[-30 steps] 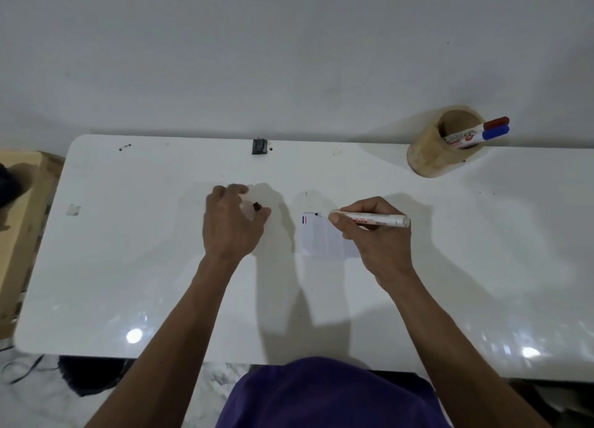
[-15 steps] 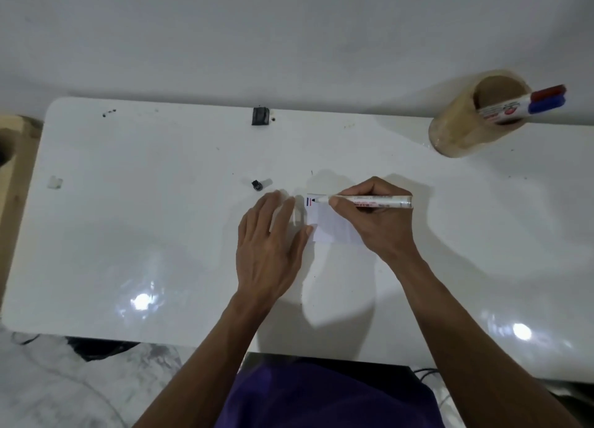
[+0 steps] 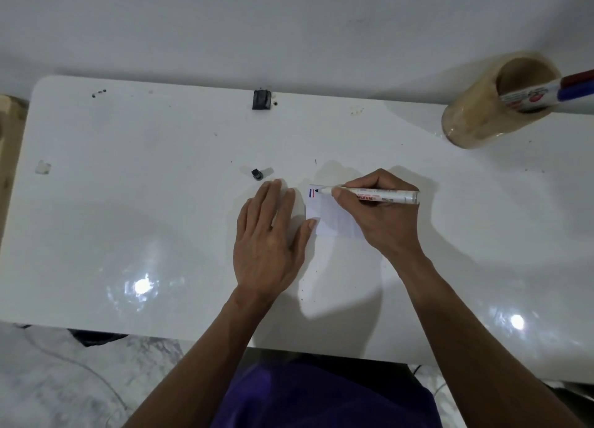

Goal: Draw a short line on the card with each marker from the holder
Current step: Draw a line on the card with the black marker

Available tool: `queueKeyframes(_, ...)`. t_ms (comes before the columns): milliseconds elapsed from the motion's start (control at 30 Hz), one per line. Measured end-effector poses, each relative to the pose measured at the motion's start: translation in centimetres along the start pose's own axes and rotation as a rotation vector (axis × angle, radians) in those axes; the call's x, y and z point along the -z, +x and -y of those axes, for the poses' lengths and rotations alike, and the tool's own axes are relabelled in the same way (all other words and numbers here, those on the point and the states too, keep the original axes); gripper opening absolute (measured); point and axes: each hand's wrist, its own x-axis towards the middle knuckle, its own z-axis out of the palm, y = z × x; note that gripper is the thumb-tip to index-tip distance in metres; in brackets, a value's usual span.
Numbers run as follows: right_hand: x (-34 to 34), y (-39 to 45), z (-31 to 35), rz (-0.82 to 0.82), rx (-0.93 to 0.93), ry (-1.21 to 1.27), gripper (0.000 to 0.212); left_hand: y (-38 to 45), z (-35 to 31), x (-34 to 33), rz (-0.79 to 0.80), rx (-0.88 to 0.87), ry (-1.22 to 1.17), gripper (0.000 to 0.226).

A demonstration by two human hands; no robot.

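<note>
Pinched between thumb and fingers of the right hand [image 3: 385,222], a white-barrelled marker [image 3: 369,194] lies almost level, its uncapped dark tip pointing left and meeting the upper left corner of the card [image 3: 334,217]. Right beside the tip, a short red line and a short blue line are stacked on the card. The card, small and white, lies flat on the white table [image 3: 160,235] near its middle; the right hand covers its right edge. The left hand [image 3: 268,238] lies flat and spread, palm down, gripping nothing; its thumb presses on the card's lower left corner while the fingers rest on the tabletop just left of the card. A small black cap [image 3: 256,173] lies loose on the table just beyond the left fingertips, apart from them. Farther back, at the table's rear edge, sits a dark square object [image 3: 261,99]. At the far right corner stands a tan cylindrical holder [image 3: 475,112], open at the top, with two capped markers leaning out over its rim: a red-capped marker [image 3: 575,77] above a blue-capped marker [image 3: 575,92]. Pale wall rises behind the table.
</note>
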Motion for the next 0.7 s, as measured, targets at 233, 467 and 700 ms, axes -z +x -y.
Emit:
queueKeyframes(233, 0.36, 0.12, 0.23, 0.015, 0.022, -0.043, 0.015, 0.21, -0.29, 0.27, -0.025, -0.004, 0.007, 0.055)
queueKeyframes(467, 0.70, -0.01, 0.31, 0.044, 0.002, -0.026, 0.015, 0.23, -0.43, 0.30, -0.020, -0.003, 0.006, 0.056)
queueKeyframes(700, 0.78, 0.18, 0.33, 0.051, 0.000, -0.036, 0.016, 0.40, -0.43, 0.12, -0.015, -0.001, -0.004, 0.057)
